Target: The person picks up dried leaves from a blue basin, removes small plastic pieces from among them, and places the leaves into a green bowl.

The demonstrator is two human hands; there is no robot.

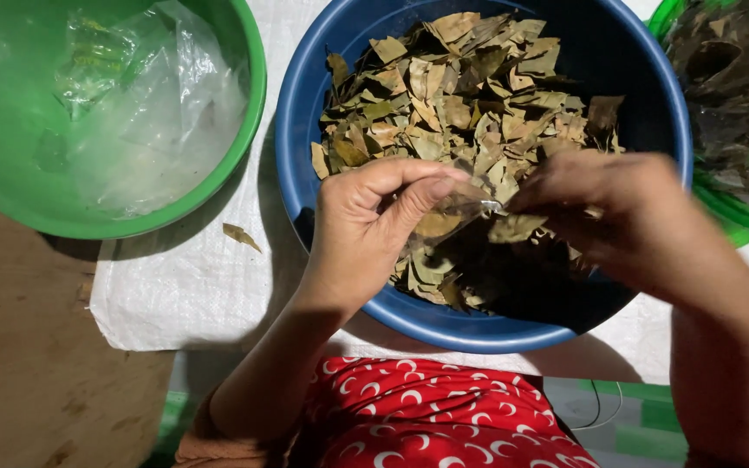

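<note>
Brittle, papery dried leaves (470, 95) are heaped in the round blue basin (322, 78), above which a small clear plastic bag (465, 208) is pinched by left hand (366, 230) and right hand (617, 217).

Leaves (461, 95) in middle basin (305, 130)

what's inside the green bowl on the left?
Crumpled clear plastic bags lie in the green bowl. Whatever sits under or inside the plastic is hidden; the bowl's top edge is out of frame.
</note>
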